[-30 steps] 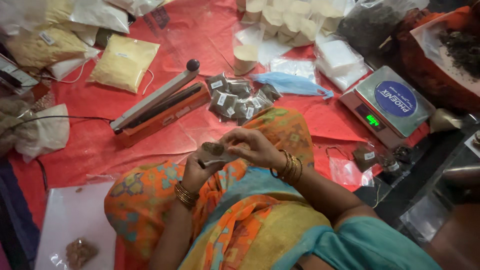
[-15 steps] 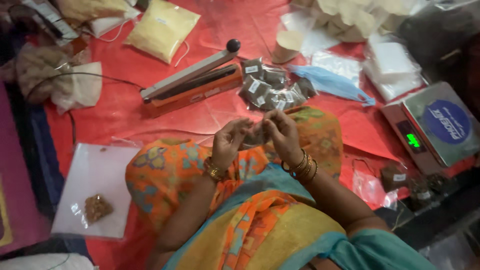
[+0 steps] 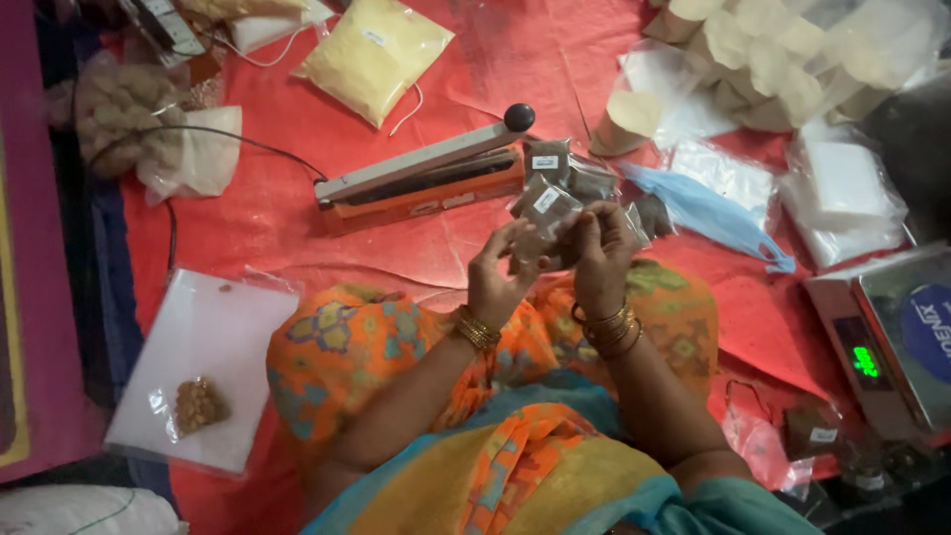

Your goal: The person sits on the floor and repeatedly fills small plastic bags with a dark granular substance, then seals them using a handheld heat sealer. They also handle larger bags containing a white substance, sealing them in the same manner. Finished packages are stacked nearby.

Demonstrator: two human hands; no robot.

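Since half a second ago both hands have lifted a little toward the middle of the frame, carrying the small packet closer to the sealer. It is a small clear plastic pouch of dark, crumbly matter with a pale square label, held at frame centre above an orange patterned lap. Left hand pinches its lower left edge with fingers closed on the film; right hand clamps its right side the same way. Gold bangles ring both wrists. Just above lies the long, flat orange heat sealer with a grey arm and round black knob, beside a heap of similar filled packets. A metal-topped weighing scale sits at right on crinkled red sheeting.
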